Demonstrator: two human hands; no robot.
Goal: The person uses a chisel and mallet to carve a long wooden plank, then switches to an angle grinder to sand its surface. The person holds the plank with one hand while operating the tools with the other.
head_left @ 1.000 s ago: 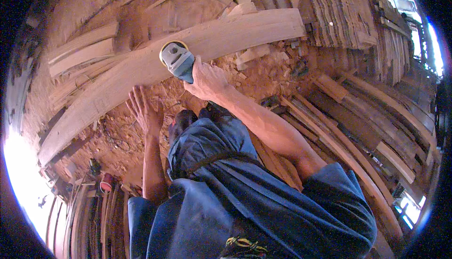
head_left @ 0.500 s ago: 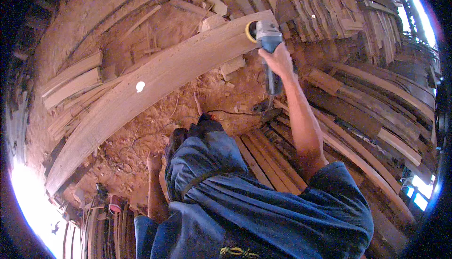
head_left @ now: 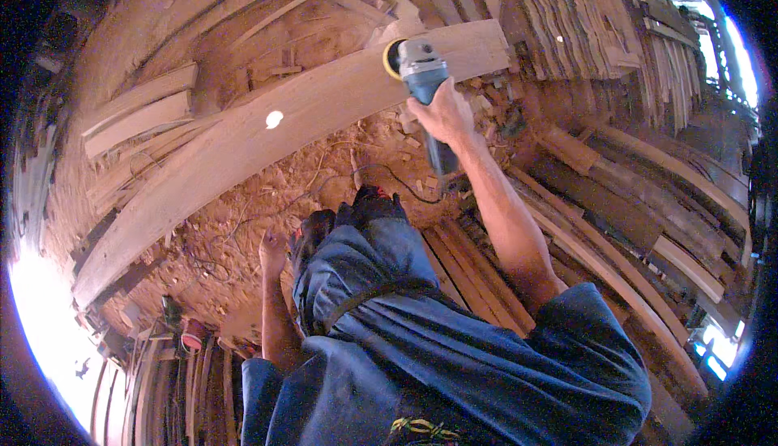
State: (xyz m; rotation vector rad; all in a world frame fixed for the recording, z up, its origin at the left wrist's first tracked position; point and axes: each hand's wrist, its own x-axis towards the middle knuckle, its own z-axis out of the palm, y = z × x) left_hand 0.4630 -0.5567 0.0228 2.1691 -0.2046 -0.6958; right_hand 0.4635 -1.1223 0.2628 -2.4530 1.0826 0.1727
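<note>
My right hand [head_left: 447,113] is wrapped round the body of a blue-grey angle grinder [head_left: 425,81], which has a yellow-edged disc [head_left: 395,58] at its head. The disc is at the face of a long, wide wooden plank [head_left: 203,150], a little in from its right end; whether it presses on the wood I cannot tell. My left hand [head_left: 274,253] hangs low beside my leg, its fingers loosely curled with nothing visible in them. It touches neither the plank nor the grinder.
A dark cable [head_left: 413,193] runs over the dirt floor near my feet. Long boards [head_left: 616,195] lie stacked at the right, with wavy-edged planks [head_left: 559,24] behind. Short boards [head_left: 146,113] lie beyond the plank at the left. A red object [head_left: 193,334] is at the lower left.
My right hand has moved the grinder leftward along the plank, away from its right end. My left hand still hangs at my side. The whole view has shifted slightly.
</note>
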